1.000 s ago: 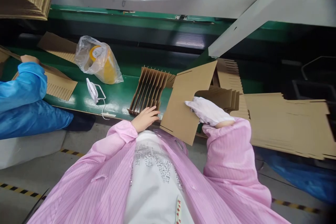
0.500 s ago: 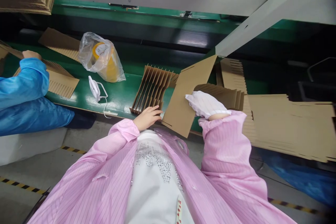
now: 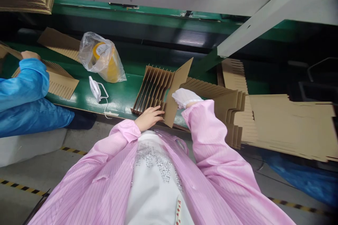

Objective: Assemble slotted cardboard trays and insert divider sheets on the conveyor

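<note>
"Panel (image 3: 182,77) location?"
"Tilted, beside the right side of the cardboard divider (image 3: 158,84), above the green bench (image 3: 120,102)."
"Right hand (image 3: 185,97) state?"
"White-gloved, touching the panel; finger closure cannot be determined."
"Left hand (image 3: 149,118) state?"
"Fingers spread apart, at the divider's near end"

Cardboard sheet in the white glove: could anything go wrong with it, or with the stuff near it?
Maybe! The gloved right hand holds the tilted cardboard sheet close beside the thin upright dividers, so it might bump or bend them. The left hand has bare fingers by their edges, so a scrape is possible. The little fan's cord reaches the bench's near edge, where a sleeve could snag it.
</note>
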The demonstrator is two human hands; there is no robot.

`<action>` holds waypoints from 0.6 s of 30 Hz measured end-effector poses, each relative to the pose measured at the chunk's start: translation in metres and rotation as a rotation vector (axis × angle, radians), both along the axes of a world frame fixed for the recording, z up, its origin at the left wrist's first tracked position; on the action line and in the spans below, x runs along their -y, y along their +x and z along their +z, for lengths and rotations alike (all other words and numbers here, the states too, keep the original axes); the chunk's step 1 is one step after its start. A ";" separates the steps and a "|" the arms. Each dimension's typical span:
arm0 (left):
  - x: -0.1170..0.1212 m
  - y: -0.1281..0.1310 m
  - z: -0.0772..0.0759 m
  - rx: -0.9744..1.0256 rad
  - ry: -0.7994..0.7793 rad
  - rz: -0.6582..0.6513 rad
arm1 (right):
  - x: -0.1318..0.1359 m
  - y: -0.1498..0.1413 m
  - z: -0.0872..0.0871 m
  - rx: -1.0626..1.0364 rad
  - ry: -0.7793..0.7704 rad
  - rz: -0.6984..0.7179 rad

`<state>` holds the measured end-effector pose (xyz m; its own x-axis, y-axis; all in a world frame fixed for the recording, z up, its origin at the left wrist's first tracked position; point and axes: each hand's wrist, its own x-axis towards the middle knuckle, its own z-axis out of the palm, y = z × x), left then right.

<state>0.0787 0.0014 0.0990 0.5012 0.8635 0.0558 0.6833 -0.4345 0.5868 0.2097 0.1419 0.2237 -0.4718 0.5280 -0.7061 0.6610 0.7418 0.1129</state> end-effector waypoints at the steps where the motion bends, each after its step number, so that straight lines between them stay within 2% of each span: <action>1: 0.000 0.000 0.000 0.000 -0.001 0.001 | 0.000 -0.003 -0.007 -0.004 -0.003 0.002; 4: 0.000 0.000 0.000 0.002 -0.001 0.001 | -0.001 -0.005 -0.023 -0.013 0.016 -0.021; 6: 0.000 0.000 0.000 0.002 0.002 0.000 | -0.001 -0.003 -0.027 -0.021 0.034 -0.039; 12: 0.000 0.000 -0.001 -0.004 0.003 -0.005 | 0.006 0.003 -0.019 -0.019 0.007 -0.055; 18: 0.000 0.000 -0.003 0.009 -0.004 -0.008 | 0.016 0.007 -0.013 -0.081 0.002 -0.149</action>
<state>0.0784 0.0012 0.0963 0.5075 0.8597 0.0574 0.6744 -0.4378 0.5946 0.2162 0.1261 0.2110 -0.4434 0.5978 -0.6679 0.7707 0.6347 0.0563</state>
